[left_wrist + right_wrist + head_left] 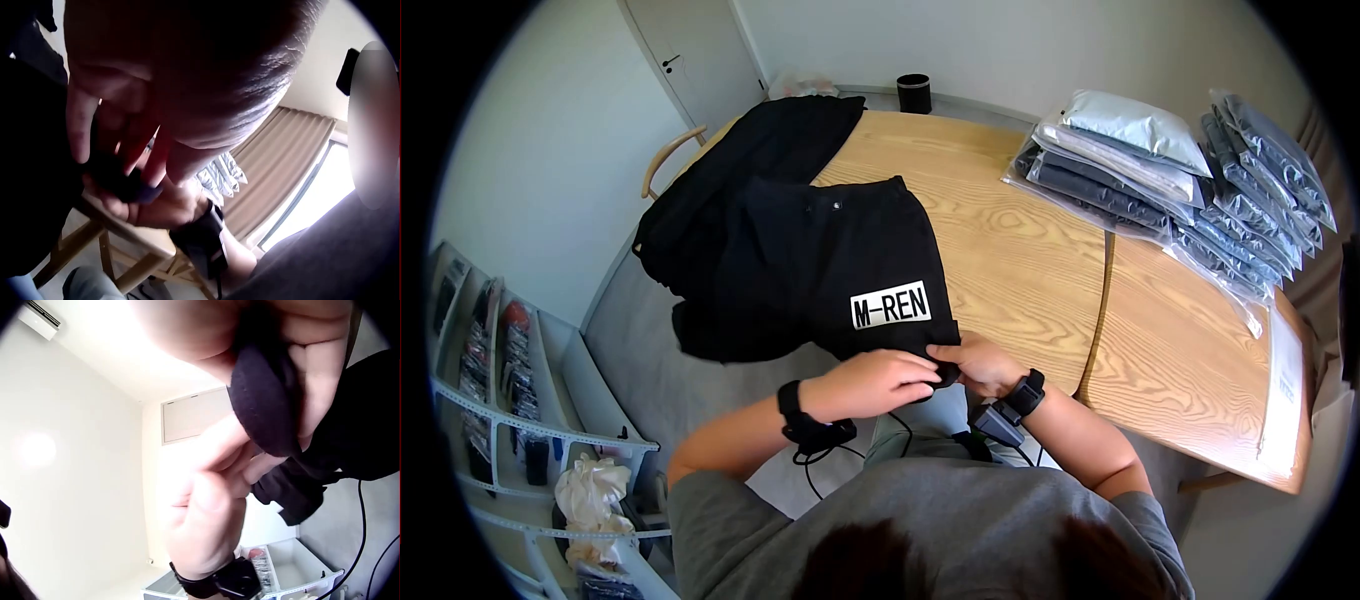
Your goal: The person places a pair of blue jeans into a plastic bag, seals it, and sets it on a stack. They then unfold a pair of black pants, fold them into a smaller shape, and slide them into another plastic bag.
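Observation:
A pair of black shorts (800, 250) lies spread over the near left of the table, with a white "M-REN" patch (890, 305) on one leg. My right hand (983, 365) pinches the hem of that leg at its near corner. Beside it, my left hand (878, 383) has its fingers curled over the same hem. In the right wrist view, a fold of the black hem (265, 403) sits between the right thumb and fingers, with the left fingertips against it from below. The left wrist view is dark around the cloth.
Another black garment (800, 130) lies behind the shorts. Bagged folded clothes (1100, 170) are stacked at the far right, with more bagged clothes (1260, 190) beside them. A chair (665, 160) stands beyond the table, and a shelf unit (550, 420) at the left.

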Demonstrator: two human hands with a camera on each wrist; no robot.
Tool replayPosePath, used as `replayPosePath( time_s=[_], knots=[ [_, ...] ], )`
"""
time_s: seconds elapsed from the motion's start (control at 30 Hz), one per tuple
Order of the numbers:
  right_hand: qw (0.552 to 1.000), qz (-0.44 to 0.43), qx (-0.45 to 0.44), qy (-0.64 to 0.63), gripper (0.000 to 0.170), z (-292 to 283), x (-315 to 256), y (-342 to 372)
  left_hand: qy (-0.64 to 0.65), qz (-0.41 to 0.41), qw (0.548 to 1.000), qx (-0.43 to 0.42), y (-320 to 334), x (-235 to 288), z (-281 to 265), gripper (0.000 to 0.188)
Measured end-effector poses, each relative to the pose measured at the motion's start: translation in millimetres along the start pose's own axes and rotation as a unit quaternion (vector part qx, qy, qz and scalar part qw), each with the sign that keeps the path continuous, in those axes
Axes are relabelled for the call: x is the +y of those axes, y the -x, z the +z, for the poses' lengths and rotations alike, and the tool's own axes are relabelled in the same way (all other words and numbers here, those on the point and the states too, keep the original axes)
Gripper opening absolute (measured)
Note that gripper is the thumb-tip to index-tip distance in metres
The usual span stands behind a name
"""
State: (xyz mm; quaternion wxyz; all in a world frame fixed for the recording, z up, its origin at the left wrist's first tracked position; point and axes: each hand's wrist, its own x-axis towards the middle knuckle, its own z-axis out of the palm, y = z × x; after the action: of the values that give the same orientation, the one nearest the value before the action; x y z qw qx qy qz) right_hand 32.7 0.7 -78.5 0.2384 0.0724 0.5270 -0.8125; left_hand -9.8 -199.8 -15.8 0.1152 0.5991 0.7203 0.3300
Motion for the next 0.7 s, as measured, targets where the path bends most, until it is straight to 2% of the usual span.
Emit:
replayPosePath(
  time_s=[0.03,0.07,0.1,0.13,0.2,0.27,0.33,0.4,0.43,0.47,0.53,0.6,0.67,0.7],
  knots=[
    [1.0,0.0,0.001,-0.001,0.024,3,-5,4,0.022,-0.078,0.997,-0.005,-1,11,-22,0.02],
    [0.999,-0.012,0.043,0.011,0.025,9,-14,12,0.044,-0.156,0.987,-0.009,-3,20,-49,0.019],
    [0.996,-0.023,0.084,0.024,0.027,12,-19,16,0.037,-0.203,0.976,0.062,0,13,-68,0.019],
    [0.996,-0.021,0.085,0.025,0.027,9,-17,14,0.032,-0.249,0.959,0.133,3,2,-88,0.018],
    [0.995,-0.039,0.086,-0.029,0.031,0,-8,8,-0.054,-0.224,0.929,0.288,11,-44,-131,0.015],
    [0.995,-0.043,0.082,-0.025,0.03,-8,0,5,-0.18,-0.221,0.892,0.351,35,-125,-169,0.026],
    [0.995,-0.047,0.082,-0.023,0.03,-9,1,5,-0.334,-0.327,0.819,0.333,52,-184,-196,0.046],
    [0.995,-0.044,0.091,-0.008,0.029,-6,-3,9,-0.361,-0.354,0.789,0.349,63,-249,-211,0.064],
    [0.994,-0.049,0.095,-0.01,0.029,-8,-3,7,-0.382,-0.389,0.77,0.331,59,-258,-215,0.073],
    [0.995,-0.037,0.088,-0.003,0.029,-13,-2,6,-0.382,-0.384,0.773,0.33,57,-266,-218,0.073],
    [0.996,-0.028,0.089,0.0,0.028,-15,1,9,-0.286,-0.512,0.744,0.32,52,-277,-217,0.08],
    [0.996,-0.029,0.089,-0.009,0.027,-12,0,12,-0.266,-0.516,0.742,0.336,49,-297,-217,0.076],
    [0.995,-0.037,0.094,-0.01,0.027,-11,2,13,-0.233,-0.526,0.762,0.299,48,-305,-220,0.067],
    [0.995,-0.042,0.091,-0.008,0.028,-11,3,13,-0.255,-0.496,0.768,0.316,49,-310,-218,0.057]
  ],
)
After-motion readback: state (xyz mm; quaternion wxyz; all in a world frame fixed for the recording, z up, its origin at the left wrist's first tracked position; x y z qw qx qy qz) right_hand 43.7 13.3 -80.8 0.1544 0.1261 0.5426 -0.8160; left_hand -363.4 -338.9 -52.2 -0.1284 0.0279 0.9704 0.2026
